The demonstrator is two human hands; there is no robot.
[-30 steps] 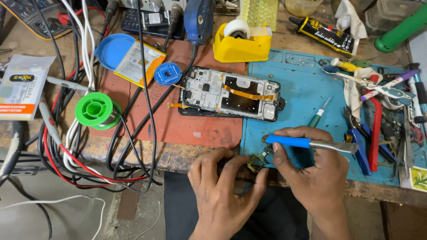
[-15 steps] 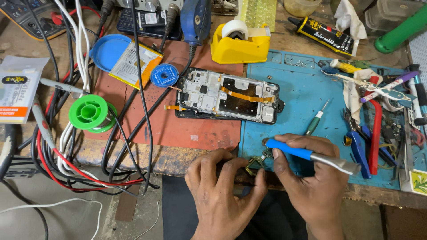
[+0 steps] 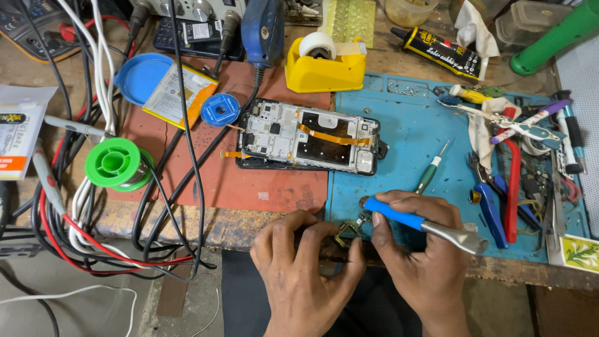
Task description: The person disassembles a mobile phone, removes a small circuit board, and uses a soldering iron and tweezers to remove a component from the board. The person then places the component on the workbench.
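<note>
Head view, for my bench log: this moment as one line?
left hand: pinches small circuit part | right hand: blue-handled tool on part | opened phone: untouched

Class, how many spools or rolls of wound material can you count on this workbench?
3. A green solder spool among the cables at left, a small blue spool beside the opened phone, and a tape roll in the yellow dispenser. Clutter at right may hide more.
</note>
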